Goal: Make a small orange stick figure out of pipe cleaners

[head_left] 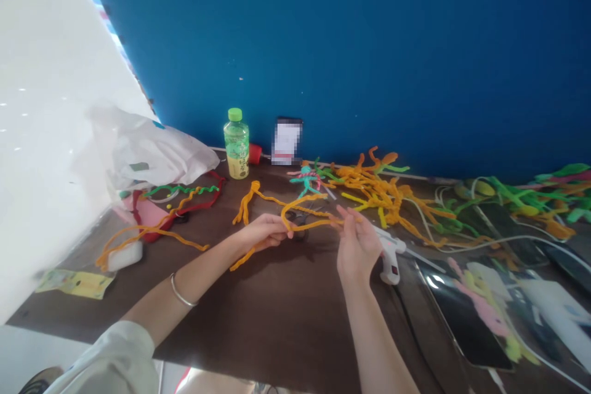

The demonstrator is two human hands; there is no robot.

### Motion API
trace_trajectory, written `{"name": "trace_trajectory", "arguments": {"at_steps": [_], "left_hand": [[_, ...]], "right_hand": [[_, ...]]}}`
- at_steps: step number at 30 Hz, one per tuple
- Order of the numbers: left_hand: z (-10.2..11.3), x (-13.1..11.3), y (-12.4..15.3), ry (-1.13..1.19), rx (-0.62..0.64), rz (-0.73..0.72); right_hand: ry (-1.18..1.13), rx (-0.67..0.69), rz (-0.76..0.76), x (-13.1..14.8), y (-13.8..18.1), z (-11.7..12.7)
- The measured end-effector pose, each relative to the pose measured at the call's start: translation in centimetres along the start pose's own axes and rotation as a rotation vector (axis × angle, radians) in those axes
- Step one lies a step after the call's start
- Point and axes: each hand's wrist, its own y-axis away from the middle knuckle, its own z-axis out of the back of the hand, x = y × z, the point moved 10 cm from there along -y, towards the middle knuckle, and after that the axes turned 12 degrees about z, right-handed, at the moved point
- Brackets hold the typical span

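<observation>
Between my two hands stretches an orange pipe cleaner (307, 226), bent into a loop. My left hand (266, 232) pinches it at the left bend, and a loose orange end hangs below the palm. With fingers closed, my right hand (356, 243) grips the strands at the other side. Behind the loop lie dark scissors (302, 218), partly covered. A folded bundle of orange pipe cleaners (249, 200) rests just beyond my left hand. To the right of my right hand is a white glue gun (391, 258).
A green-capped bottle (237, 148) and a propped phone (287, 141) stand by the blue wall. Orange pipe-cleaner pieces (392, 197) heap at right. A tablet (466, 314) with a cable lies front right; a white plastic bag (157, 148) sits at left.
</observation>
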Motion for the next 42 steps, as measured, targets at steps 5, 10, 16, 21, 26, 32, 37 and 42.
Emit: {"name": "trace_trajectory", "arguments": {"at_steps": [5,10,16,21,26,32,37,42], "left_hand": [[-1.5,0.1,0.8,-0.338,-0.001,0.025],[-1.0,-5.5,4.0,-0.710,-0.288,-0.322],[4.1,-8.8,8.9,-0.537,-0.653,-0.562],[5.5,-7.9,10.6,-0.469,-0.787,-0.622],[6.2,-7.2,10.7,-0.406,-0.794,-0.621],[7.9,-6.0,9.7,-0.175,-0.703,-0.567],[7.2,-5.8,9.3,-0.111,-0.623,-0.543],[6.8,-5.0,8.3,-0.073,-0.573,-0.486]], "right_hand": [[0.022,0.006,-0.014,0.8,-0.3,-0.2],[-0.056,0.086,-0.067,0.5,-0.5,-0.6],[0.957,0.726,-0.017,-2.1,2.8,-5.6],[1.482,0.899,-0.066,-3.2,3.0,-8.7],[1.518,1.092,-0.051,-2.8,2.4,-9.3],[1.540,1.265,-0.039,-1.4,2.5,-5.2],[1.387,1.263,0.012,-0.3,2.0,-1.0],[0.930,1.241,-0.211,-0.3,4.0,0.3]]}}
